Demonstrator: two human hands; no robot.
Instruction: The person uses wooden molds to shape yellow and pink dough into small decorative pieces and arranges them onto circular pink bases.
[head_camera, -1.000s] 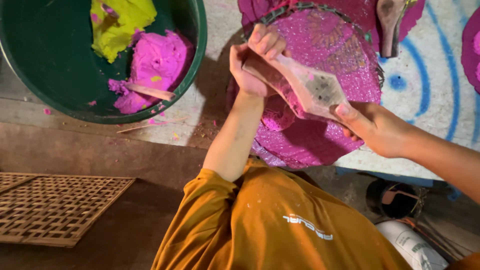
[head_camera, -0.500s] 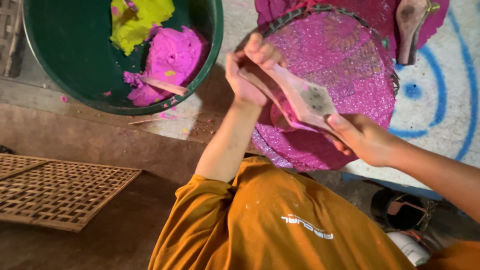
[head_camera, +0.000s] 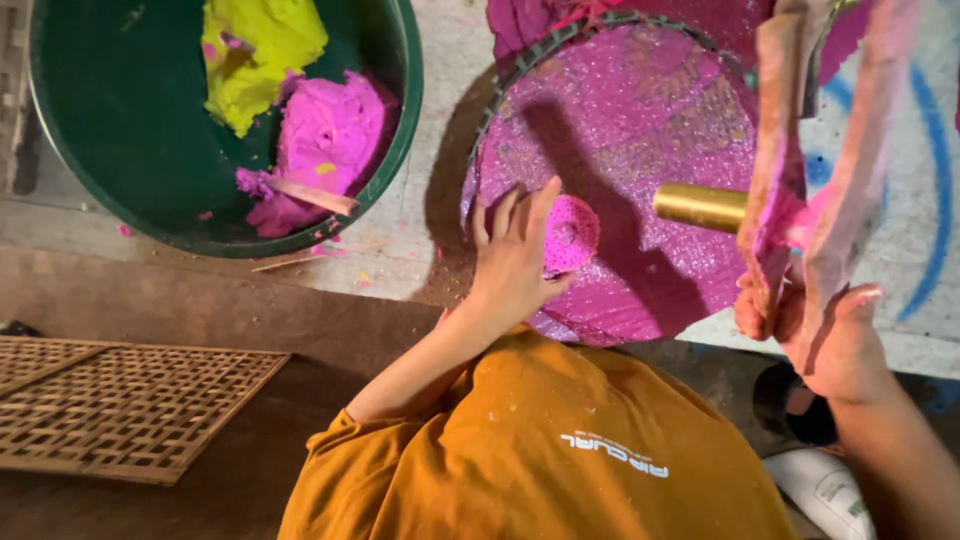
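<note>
Hands: left hand (head_camera: 515, 262) on one pink disc (head_camera: 570, 233); right hand (head_camera: 815, 335) grips one wooden mould (head_camera: 815, 170).

I wear an orange shirt (head_camera: 540, 450) with short sleeves. The sleeve on my left arm ends just above my elbow, and the cloth bunches up in soft folds there. Small pale specks dot the shirt near my left shoulder. A short line of white letters is printed across the chest. Both my arms are bare below the sleeves. My left hand (head_camera: 515, 260) and my right hand (head_camera: 835, 335) wear no gloves, rings or bands.
</note>
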